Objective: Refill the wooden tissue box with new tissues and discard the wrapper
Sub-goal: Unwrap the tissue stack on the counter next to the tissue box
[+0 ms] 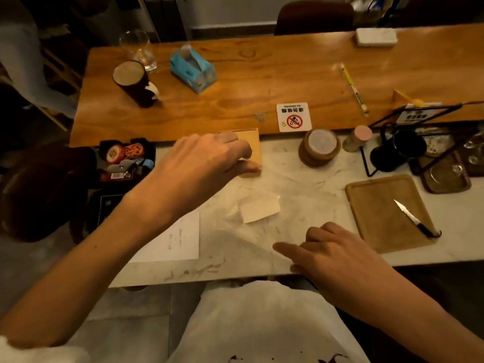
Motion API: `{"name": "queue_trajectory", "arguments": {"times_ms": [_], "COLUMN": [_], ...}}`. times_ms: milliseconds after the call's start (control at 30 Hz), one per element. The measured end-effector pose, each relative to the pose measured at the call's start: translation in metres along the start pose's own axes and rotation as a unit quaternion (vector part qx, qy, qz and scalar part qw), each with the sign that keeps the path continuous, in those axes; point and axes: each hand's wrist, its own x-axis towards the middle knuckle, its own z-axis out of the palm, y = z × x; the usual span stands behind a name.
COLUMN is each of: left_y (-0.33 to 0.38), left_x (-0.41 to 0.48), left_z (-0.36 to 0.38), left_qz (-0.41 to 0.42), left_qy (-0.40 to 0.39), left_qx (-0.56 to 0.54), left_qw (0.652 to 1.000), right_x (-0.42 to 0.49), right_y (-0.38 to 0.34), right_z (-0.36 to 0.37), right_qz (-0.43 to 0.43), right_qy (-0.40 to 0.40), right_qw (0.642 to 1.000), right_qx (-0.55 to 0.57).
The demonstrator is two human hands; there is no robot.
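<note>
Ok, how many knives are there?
1. The knife lies on the wooden board at the right of the white counter. Others may be hidden in the clutter.

You can read one sign: the white sticker (293, 117) on the wooden table (235, 100) says "NO SMOKING", upside down to you. Handwriting on the paper sheet (172, 239) stays illegible.

A long orange-brown wooden desk (262, 82) spans the upper frame, with a white marble desk (458, 221) against its near edge at centre. A dark brown chair back (314, 17) stands at top right of centre before a pale wall (235, 9); the light is dim and warm.
</note>
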Motion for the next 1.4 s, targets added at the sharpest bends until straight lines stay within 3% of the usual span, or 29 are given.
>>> {"name": "queue_trajectory", "arguments": {"times_ms": [133, 200, 267, 400, 533, 700, 900, 1233, 1300, 1400], "left_y": [0.010, 0.014, 0.014, 0.016, 0.016, 0.016, 0.012, -0.003, -0.013, -0.063], "left_x": [-0.004, -0.004, -0.003, 0.001, 0.009, 0.015, 0.016, 0.012, 0.010, 0.003], "left_z": [-0.001, -0.001, -0.001, 0.002, 0.002, 0.004, 0.004, -0.002, -0.009, 0.019], "left_qz": [0.004, 0.004, -0.002, 0.007, 0.030, 0.057, 0.067, 0.022, -0.042, -0.169], "left_qy": [-0.008, -0.006, -0.001, -0.008, -0.018, -0.026, -0.022, -0.074, -0.063, 0.092], "left_qx": [-0.049, -0.062, -0.070, -0.075, -0.076, -0.079, -0.073, -0.108, -0.218, -0.434], "left_qw": [0.999, 0.998, 0.998, 0.997, 0.996, 0.995, 0.995, 0.991, 0.973, 0.880], "right_x": [0.004, 0.007, 0.016, 0.074, 0.146, 0.184, 0.195, 0.197, 0.196, 0.193], "right_y": [-0.007, -0.011, -0.013, -0.015, -0.009, 0.017, 0.022, 0.031, 0.032, 0.041], "right_z": [-0.017, -0.020, -0.017, 0.005, 0.026, 0.093, 0.127, 0.131, 0.127, 0.120], "right_qz": [0.025, 0.038, 0.062, 0.114, 0.175, 0.248, 0.222, 0.202, 0.196, 0.195], "right_qy": [-0.007, -0.011, -0.035, 0.013, -0.116, -0.111, -0.077, -0.059, -0.066, -0.092], "right_qw": [0.983, 0.976, 0.978, 0.988, 0.977, 0.954, 0.972, 0.978, 0.978, 0.976], "right_qx": [0.181, 0.215, 0.197, 0.105, 0.043, 0.124, -0.021, 0.004, -0.008, 0.031]}}
